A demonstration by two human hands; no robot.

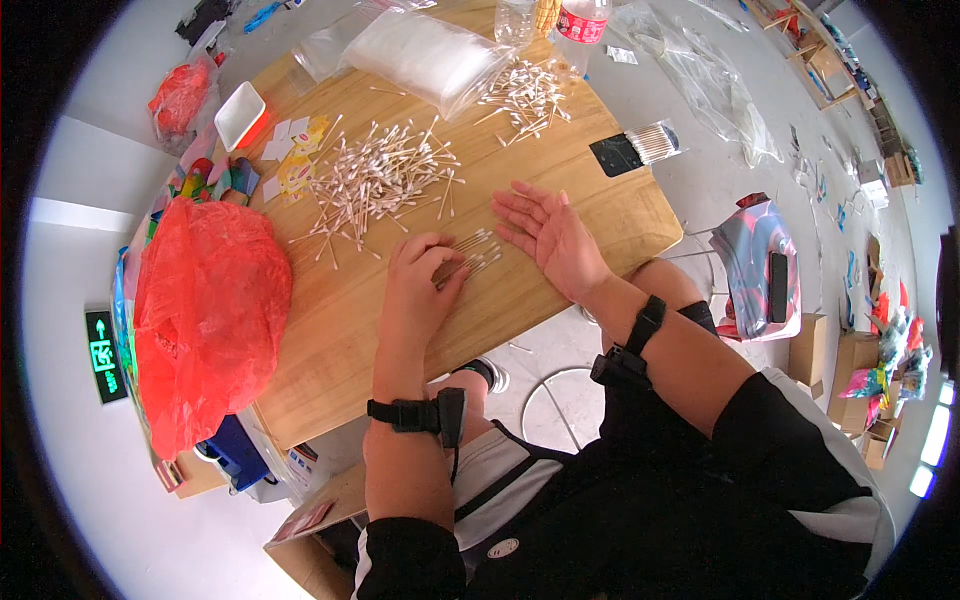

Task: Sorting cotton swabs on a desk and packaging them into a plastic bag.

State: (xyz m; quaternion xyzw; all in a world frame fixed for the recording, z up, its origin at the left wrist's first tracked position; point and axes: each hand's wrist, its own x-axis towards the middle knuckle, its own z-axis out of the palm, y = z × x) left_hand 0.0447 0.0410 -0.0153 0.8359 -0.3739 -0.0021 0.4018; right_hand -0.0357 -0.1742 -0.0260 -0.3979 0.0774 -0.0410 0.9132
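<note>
My left hand [422, 285] is closed, its fingers curled at one end of a small row of cotton swabs [482, 246] low over the table. White tips of these swabs point toward my right hand [545, 232], which is open, palm turned up and fingers stretched out, with nothing in it. A large loose heap of cotton swabs [378, 172] lies just beyond my left hand. Farther back is a smaller pile of swabs [528, 95]. Near the right edge, a clear pack of swabs [652, 143] sits with a black card [614, 156].
The wooden table [350, 330] carries a red plastic bag [210, 310] at its left edge. Along the far side are a white tray [240, 116], small cards [290, 140], clear plastic bags [425, 55] and bottles [583, 28]. A stool with a phone [778, 285] stands to the right.
</note>
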